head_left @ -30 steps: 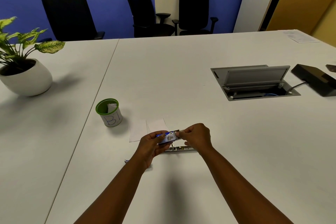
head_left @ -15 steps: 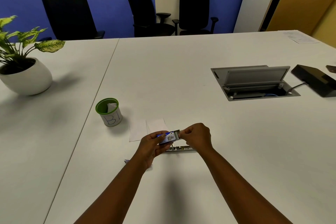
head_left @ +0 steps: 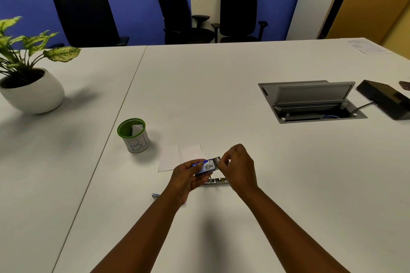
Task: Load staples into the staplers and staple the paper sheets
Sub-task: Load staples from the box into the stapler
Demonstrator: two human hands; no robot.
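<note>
On the white desk (head_left: 221,86), beyond two paper sheets (head_left: 177,157) and over a metal stapler (head_left: 216,181), the left hand (head_left: 185,176) curls its fingers around a blue staple box (head_left: 205,167) while the right hand (head_left: 239,167) pinches the box's open end.

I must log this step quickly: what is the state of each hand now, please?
Left hand: closed, holding the blue staple box.
Right hand: fingers pinched at the box's open end; what they pinch cannot be told.
</note>
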